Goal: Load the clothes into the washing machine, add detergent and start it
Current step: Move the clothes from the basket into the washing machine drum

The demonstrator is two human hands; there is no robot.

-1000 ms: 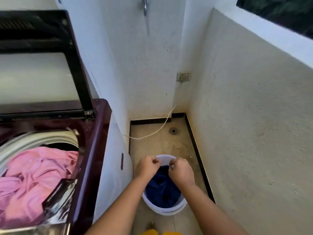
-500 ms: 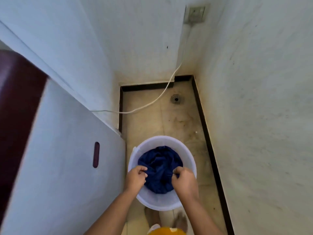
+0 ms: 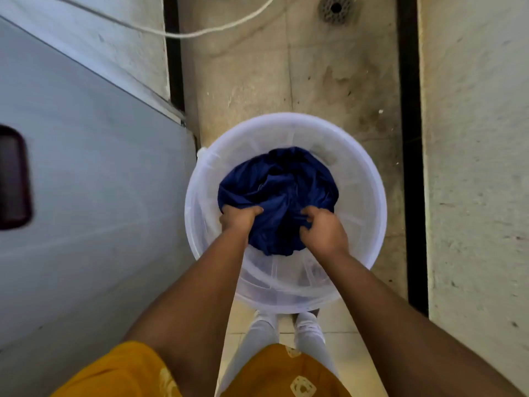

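A white plastic bucket (image 3: pixel 369 202) stands on the tiled floor right below me. A crumpled dark blue garment (image 3: pixel 282 184) lies inside it. My left hand (image 3: pixel 239 219) grips the garment's left edge with curled fingers. My right hand (image 3: pixel 322 232) grips its right side the same way. Both hands are down inside the bucket. The washing machine's grey-white side panel (image 3: pixel 94 196) fills the left of the view; its tub and lid are out of sight.
A white cable (image 3: pixel 183 32) runs across the floor at the top. A floor drain (image 3: pixel 335 8) sits at the far end. A rough white wall (image 3: pixel 481 167) closes the right side, leaving a narrow floor strip. My feet are just behind the bucket.
My view has tipped down from the machine's open tub with pink clothes to the bucket. Both hands have sunk deeper into the bucket and taken hold of the blue garment.
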